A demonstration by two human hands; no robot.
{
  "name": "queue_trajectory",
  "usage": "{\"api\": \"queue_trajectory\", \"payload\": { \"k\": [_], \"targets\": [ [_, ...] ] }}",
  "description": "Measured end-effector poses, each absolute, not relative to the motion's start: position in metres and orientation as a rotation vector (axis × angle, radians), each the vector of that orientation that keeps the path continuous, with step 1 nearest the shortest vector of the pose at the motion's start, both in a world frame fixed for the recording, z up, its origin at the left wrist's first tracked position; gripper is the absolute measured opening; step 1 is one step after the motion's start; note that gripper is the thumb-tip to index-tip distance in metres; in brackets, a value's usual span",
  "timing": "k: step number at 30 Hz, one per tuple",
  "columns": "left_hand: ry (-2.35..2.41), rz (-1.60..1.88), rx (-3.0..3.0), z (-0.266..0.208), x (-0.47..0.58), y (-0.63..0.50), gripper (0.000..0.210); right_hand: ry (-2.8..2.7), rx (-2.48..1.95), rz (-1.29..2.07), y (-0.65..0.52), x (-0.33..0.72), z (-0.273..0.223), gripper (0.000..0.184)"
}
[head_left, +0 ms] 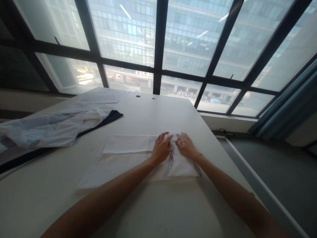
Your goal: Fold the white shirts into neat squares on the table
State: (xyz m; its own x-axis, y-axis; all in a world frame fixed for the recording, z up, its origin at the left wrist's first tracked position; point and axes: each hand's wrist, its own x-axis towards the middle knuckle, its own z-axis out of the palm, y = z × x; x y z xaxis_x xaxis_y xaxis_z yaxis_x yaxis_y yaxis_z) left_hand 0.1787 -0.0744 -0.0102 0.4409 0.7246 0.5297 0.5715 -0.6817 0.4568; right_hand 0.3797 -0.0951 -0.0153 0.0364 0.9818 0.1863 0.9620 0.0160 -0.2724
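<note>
A white cloth garment point(128, 160) lies flat on the white table point(170, 211), with its right end folded over into a narrower panel point(183, 168). My left hand point(161, 148) rests on the cloth just left of the fold's edge, its fingers bent and apart. On the folded panel, near its far edge, my right hand point(186, 145) lies with fingers spread. Both hands touch the cloth from above, and neither appears to grip it. A greyish patch shows along the fold's edge between the hands; its detail is blurred.
Left on the table lies a rumpled heap of white cloth point(49, 129) with dark fabric point(112, 116) under it. Sheets of paper point(99, 96) lie at the far left corner. Tall windows point(123, 33) stand behind. A white pole point(262, 185) runs beside the table's right edge.
</note>
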Motion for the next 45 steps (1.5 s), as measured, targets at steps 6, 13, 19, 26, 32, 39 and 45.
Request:
{"api": "queue_trajectory", "payload": {
  "k": [6,13,19,26,32,39,45],
  "targets": [
    [1.308,0.701,2.617,-0.018,0.178,-0.075,0.043,-2.055,-2.053,0.183,-0.116,0.354,-0.008,0.056],
    [1.393,0.685,2.676,-0.013,0.178,-0.076,0.038,-2.092,-2.089,0.09,-0.156,0.32,-0.008,0.06],
    [1.457,0.63,2.577,-0.016,0.176,-0.058,0.049,-2.115,-2.041,0.08,-0.163,0.317,-0.001,0.061],
    [1.343,0.528,2.737,-0.017,0.169,-0.058,0.048,-2.219,-1.896,0.147,-0.205,0.28,0.0,0.073],
    [1.346,0.526,2.689,-0.019,0.171,-0.055,0.047,-2.142,-1.554,0.472,-0.234,0.263,0.01,0.053],
    [1.302,0.558,2.698,-0.025,0.171,-0.053,0.048,-1.76,-1.685,0.164,-0.148,0.315,0.026,0.048],
    [1.336,0.531,2.714,-0.022,0.171,-0.056,0.049,-2.056,-2.063,0.114,-0.105,0.316,-0.002,0.056]
  ]
}}
